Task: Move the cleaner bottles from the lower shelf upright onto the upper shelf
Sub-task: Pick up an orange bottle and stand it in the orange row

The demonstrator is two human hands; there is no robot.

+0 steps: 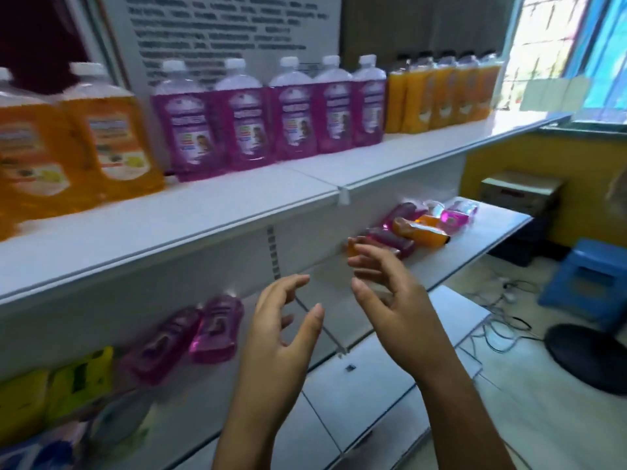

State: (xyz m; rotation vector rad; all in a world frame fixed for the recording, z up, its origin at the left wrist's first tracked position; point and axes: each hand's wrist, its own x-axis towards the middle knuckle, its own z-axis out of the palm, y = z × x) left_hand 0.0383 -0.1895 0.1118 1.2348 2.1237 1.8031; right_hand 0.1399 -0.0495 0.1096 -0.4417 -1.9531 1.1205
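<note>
Two bare forearms enter from about six o'clock, each ending in a bare hand: the left hand toward seven o'clock, the right hand toward five. No sleeve edge shows. Fingernails look short and unpainted, though motion blur makes that uncertain. Fingers are slender, wrists narrow.

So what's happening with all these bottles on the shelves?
A person is restocking. Both hands, the left hand and the right hand, hover empty with relaxed fingers in front of the lower shelf. Purple bottles and a mixed pile of bottles lie on their sides there. On the upper shelf, purple bottles already stand upright between big orange bottles and yellow bottles. Nothing is being held right now.
</note>
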